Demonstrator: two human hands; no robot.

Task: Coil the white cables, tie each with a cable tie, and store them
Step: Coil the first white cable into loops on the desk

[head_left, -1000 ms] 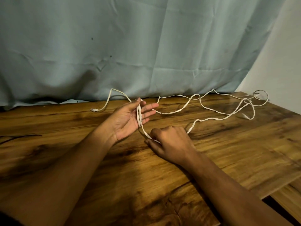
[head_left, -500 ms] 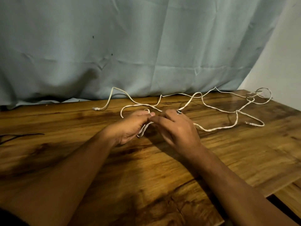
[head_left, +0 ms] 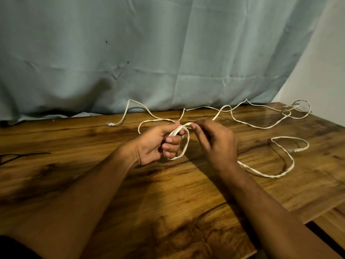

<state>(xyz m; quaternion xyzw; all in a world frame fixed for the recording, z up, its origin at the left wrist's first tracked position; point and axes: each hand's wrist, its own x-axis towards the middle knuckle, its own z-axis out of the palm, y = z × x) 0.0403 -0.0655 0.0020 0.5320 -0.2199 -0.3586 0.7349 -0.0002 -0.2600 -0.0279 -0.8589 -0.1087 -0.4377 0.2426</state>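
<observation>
- Centrally, the left hand [head_left: 158, 142] is curling its fingers around a small bundle of white cable [head_left: 186, 144], gripping several strands between thumb and fingers just above the wooden table [head_left: 168, 193].
- A loop of that cable is hanging out of the left hand on its right side, drooping down toward the tabletop between the two hands.
- The right hand [head_left: 216, 143] is sitting just beside the left, its back turned to the camera, and its fingertips [head_left: 193, 126] are pinching a strand at the top of the bundle, so it is closed on the cable too.
- From under the right wrist, more cable is running out to the right across the table, bending into a wide loop well apart from the hands and ending in a small plug [head_left: 292, 150].
- Behind the hands, further lengths are snaking along the back of the table toward the right corner, where they are forming a tangle of small loops near the wall [head_left: 317, 62].
- Another strand is arching up against the pale blue cloth [head_left: 149, 53] behind the left hand and coming down to a second plug end [head_left: 110, 124] lying on the table, off to the left of that hand.
- Whether all of this is one cable or several is not something I can tell.
- A thin dark wire [head_left: 22, 156] is lying at the far left edge of the table, well apart from everything else.
</observation>
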